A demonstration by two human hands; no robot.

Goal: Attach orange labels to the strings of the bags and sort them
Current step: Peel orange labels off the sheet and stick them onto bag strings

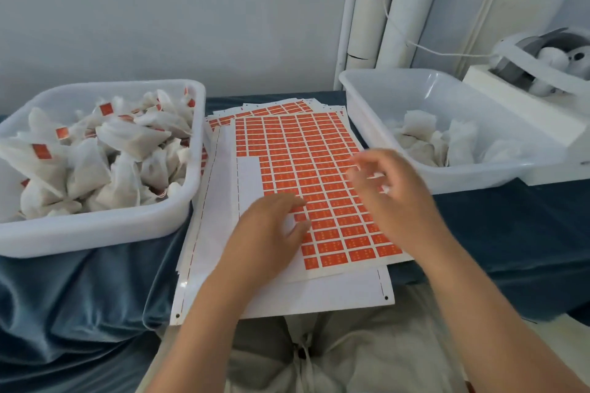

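A gap is left open between the left hand (pixel 271 226) and the right hand (pixel 392 197), above the flat label sheet (pixel 303 153), by which nothing is obstructed. To the left of the left hand the way is blocked by the high wall of the left tub (pixel 196 153), heaped to its rim with labelled bags (pixel 95 162). Just beyond the right hand the wall of the right tub (pixel 415 98) is met; room is left inside it above the low unlabelled bags (pixel 421 137). Farther right, a white machine (pixel 523 114) is set just beside that tub.
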